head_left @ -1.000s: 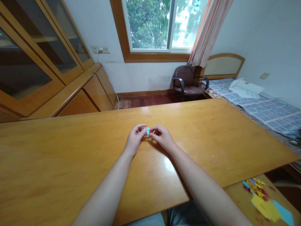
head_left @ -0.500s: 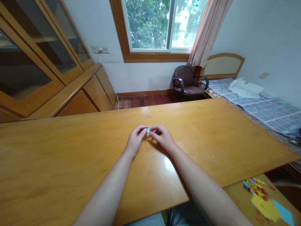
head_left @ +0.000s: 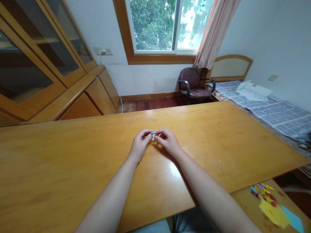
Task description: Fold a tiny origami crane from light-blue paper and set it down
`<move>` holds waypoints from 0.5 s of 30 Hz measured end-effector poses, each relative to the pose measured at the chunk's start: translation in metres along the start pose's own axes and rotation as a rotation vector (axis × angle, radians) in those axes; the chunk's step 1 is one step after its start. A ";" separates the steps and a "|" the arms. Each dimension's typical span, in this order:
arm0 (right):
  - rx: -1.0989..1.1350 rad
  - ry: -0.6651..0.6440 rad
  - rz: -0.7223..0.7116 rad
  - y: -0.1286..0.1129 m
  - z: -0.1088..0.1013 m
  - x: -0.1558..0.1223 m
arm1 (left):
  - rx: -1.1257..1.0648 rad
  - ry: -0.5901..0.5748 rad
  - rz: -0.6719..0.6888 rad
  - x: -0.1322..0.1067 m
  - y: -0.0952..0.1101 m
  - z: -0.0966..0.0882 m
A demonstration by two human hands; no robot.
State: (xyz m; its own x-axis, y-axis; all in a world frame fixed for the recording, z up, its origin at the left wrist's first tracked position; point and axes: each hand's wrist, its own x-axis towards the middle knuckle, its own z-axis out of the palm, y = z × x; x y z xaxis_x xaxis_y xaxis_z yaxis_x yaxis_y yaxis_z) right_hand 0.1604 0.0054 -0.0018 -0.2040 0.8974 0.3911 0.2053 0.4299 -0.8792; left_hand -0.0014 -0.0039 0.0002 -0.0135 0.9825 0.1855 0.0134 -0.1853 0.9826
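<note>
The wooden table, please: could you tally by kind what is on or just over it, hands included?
folded light-blue paper: 1, tiny
hands: 2, left hand and right hand, both pinching that paper at their fingertips
Total: 3, all near the middle of the wooden table

The glossy, smooth wooden table (head_left: 73, 161) bears a tiny blue scrap (head_left: 153, 135), seemingly paper.
</note>
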 end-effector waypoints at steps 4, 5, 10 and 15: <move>-0.018 0.000 -0.017 -0.001 0.000 0.000 | -0.022 0.014 -0.011 0.000 0.001 0.001; -0.022 -0.001 -0.024 -0.001 -0.001 0.000 | -0.024 0.017 -0.012 0.000 0.001 0.001; -0.037 -0.001 -0.065 0.001 0.000 -0.001 | -0.037 0.010 -0.014 0.001 -0.003 0.001; -0.018 0.003 -0.097 0.003 0.000 -0.001 | -0.059 0.028 -0.031 0.001 -0.006 0.001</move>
State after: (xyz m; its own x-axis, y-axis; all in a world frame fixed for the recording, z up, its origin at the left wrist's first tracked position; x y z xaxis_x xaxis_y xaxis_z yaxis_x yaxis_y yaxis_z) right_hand 0.1611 0.0057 -0.0052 -0.2209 0.8519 0.4749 0.2017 0.5163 -0.8323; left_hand -0.0009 -0.0016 -0.0055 -0.0408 0.9872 0.1545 -0.0459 -0.1563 0.9866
